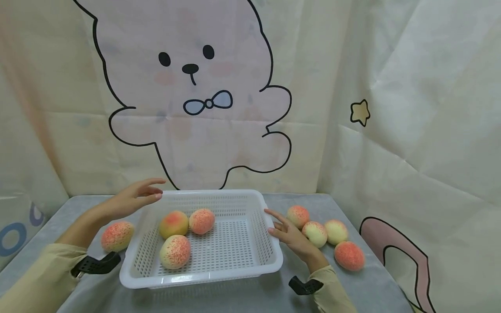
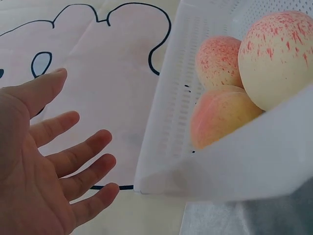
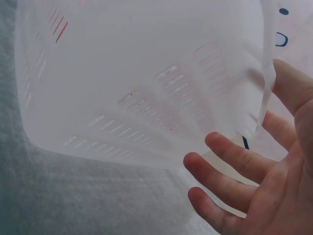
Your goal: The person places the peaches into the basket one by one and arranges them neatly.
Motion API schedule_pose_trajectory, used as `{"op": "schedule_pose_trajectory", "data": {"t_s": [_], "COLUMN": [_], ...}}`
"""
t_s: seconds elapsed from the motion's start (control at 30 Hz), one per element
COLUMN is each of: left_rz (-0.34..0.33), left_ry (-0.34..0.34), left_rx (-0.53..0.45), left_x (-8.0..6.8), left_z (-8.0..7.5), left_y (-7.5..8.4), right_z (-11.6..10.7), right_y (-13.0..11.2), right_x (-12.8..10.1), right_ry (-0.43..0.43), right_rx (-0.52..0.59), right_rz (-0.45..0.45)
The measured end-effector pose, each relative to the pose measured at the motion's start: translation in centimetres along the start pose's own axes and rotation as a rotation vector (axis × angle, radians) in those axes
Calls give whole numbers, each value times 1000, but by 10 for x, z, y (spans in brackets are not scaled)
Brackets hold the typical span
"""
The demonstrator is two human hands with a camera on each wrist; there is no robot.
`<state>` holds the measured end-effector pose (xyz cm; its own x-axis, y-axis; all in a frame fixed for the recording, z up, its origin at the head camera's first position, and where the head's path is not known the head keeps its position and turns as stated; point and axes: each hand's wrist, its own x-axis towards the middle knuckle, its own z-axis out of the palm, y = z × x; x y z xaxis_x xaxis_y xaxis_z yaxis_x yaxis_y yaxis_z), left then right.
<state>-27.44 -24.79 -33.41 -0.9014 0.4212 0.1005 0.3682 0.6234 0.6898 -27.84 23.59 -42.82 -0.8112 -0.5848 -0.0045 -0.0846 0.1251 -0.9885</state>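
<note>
A white plastic basket (image 1: 231,272) with slotted walls holds three peaches: a yellow-red peach (image 1: 173,224), a pinkish peach (image 1: 202,221) and a pale red-speckled peach (image 1: 175,252). By the basket's back left corner, my left hand (image 1: 135,198) hovers with spread fingers and nothing in it; the left wrist view shows a gap between its fingertips and the wall. My right hand (image 1: 289,234) is at the right rim. Its thumb (image 3: 288,83) meets the rim in the right wrist view, while the other fingers extend loosely beside the wall.
Left of the basket, partly behind my left forearm, lies another peach (image 1: 117,236). Several more lie on the grey table (image 1: 375,289) to the right, among them a deep red peach (image 1: 349,256). A curtain (image 1: 305,143) printed with a cartoon bear hangs behind the table.
</note>
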Motion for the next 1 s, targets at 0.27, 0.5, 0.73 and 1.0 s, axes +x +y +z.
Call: {"op": "schedule_pose_trajectory", "data": {"t_s": [0.27,0.5,0.73,1.0], "left_rz": [-46,-62,-50,-44], "left_ry": [35,85,129,206], "left_rx": [-10,-75,-99,-105], "left_x": [-16,-31,-43,-51], "left_z": [-5,-10,-8,-6], "left_y": [-8,-22,-30,-49], "right_z": [0,0,-1,-1], "right_y": [-1,-1,-2,0], "right_x": [1,0,-1,1], "right_ry": [-7,2,27,22], "right_rx": [12,-1,-27,-29], "right_rz": [-4,3,28,25]}}
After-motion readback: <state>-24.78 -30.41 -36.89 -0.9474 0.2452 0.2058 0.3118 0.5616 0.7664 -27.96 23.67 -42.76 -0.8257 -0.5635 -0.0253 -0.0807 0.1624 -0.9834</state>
